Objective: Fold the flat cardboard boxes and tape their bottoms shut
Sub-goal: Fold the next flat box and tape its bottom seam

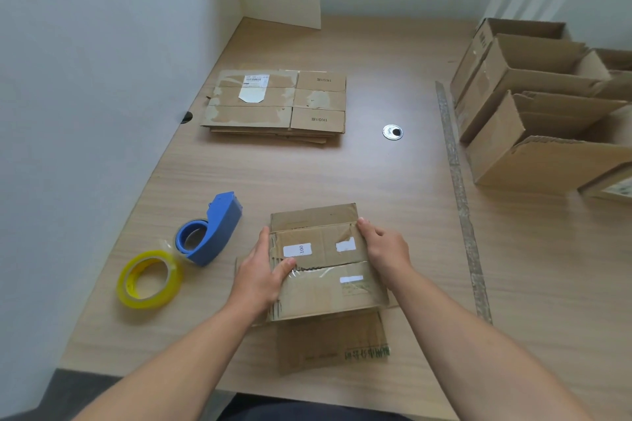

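Note:
A small cardboard box [325, 270] stands on the wooden table [342, 174] in front of me, its flaps folded in on top, with white labels and old tape on them. My left hand [261, 275] grips its left side, thumb lying over the top flap. My right hand [384, 249] holds the right edge, fingers curled round it. One loose flap lies flat toward me. A blue tape dispenser [212, 232] and a yellow-cored roll of clear tape [148, 280] lie to the left of the box.
A stack of flat cardboard boxes [277, 106] lies at the far centre-left. Several folded open boxes [533, 120] stand in a row at the right. A round cable grommet [392, 132] sits mid-table. White partitions close the left and back.

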`<state>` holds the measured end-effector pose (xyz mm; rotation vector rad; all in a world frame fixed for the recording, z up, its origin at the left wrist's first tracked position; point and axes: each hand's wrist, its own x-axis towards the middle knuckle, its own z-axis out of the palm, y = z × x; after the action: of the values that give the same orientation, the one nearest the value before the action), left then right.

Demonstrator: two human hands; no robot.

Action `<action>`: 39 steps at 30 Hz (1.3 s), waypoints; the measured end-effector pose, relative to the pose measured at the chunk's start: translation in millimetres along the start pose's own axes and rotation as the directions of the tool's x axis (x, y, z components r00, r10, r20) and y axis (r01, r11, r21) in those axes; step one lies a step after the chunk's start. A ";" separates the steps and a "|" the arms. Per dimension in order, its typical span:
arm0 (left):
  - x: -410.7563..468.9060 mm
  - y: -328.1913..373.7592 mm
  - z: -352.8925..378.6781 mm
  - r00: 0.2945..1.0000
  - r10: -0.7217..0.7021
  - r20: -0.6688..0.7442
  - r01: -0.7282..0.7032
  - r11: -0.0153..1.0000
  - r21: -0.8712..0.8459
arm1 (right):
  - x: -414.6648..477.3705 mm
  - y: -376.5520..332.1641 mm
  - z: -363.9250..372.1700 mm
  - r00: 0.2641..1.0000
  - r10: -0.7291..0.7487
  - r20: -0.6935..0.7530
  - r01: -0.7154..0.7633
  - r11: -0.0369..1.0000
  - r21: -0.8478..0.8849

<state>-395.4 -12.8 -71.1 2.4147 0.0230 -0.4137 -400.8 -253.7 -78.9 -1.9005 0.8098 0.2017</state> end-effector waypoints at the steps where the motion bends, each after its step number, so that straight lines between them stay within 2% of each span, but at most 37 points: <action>1: 0.0 -0.1 0.1 1.000 -0.002 0.003 0.002 1.000 0.001 | -0.4 -0.8 -0.2 0.999 -0.036 -0.013 0.035 0.997 -0.063; 4: 0.1 0.0 -0.9 1.000 -0.005 0.006 0.005 1.000 0.001 | -3.9 -7.4 -3.8 0.993 -0.116 -0.020 0.108 0.968 -0.225; 10: -10.9 15.7 16.3 0.989 -0.130 -0.075 0.117 0.981 -0.158 | -50.0 4.2 8.8 0.992 -0.070 0.101 0.103 0.923 -0.371; 13: -18.8 18.6 28.4 0.986 -0.151 -0.078 0.131 0.969 -0.210 | -57.7 10.0 20.1 0.998 -0.062 0.032 0.069 0.922 -0.381; 21: -14.9 7.6 19.0 0.989 -0.106 -0.102 0.087 0.980 -0.181 | -49.5 8.5 19.5 0.993 -0.096 -0.062 0.081 0.974 -0.210; 25: -12.8 -3.2 6.8 0.992 -0.098 -0.077 0.078 0.970 -0.231 | -46.5 11.8 6.6 0.995 -0.095 -0.027 0.092 0.993 -0.070; 28: -12.6 -8.5 2.2 0.994 -0.098 -0.039 0.079 0.937 -0.340 | -48.1 17.9 -2.9 0.995 -0.100 0.023 0.099 0.995 0.028; 31: -15.4 -14.3 -0.1 0.995 -0.097 0.002 0.086 0.867 -0.491 | -51.2 25.2 -5.4 0.994 -0.080 0.080 0.058 0.969 0.241; 33: -19.4 -19.8 -3.2 0.996 -0.087 0.014 0.081 0.848 -0.523 | -53.9 30.3 -10.5 0.992 -0.070 0.105 0.028 0.933 0.359; 35: -26.2 -26.8 -4.4 0.996 -0.084 0.011 0.081 0.900 -0.428 | -59.9 39.6 -16.9 0.980 -0.112 0.166 0.040 0.921 0.387; 37: -36.3 -33.2 -2.2 0.997 -0.083 0.005 0.081 0.954 -0.289 | -69.3 51.2 -19.6 0.954 -0.158 0.256 0.066 0.940 0.334; 39: -44.2 -35.8 2.5 0.998 -0.067 0.012 0.068 0.958 -0.279 | -79.3 59.6 -16.8 0.935 -0.187 0.303 0.109 0.960 0.258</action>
<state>-442.5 17.3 -82.0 2.1390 0.1532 -0.4149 -501.2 -248.2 -77.9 -1.6369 0.4425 0.3012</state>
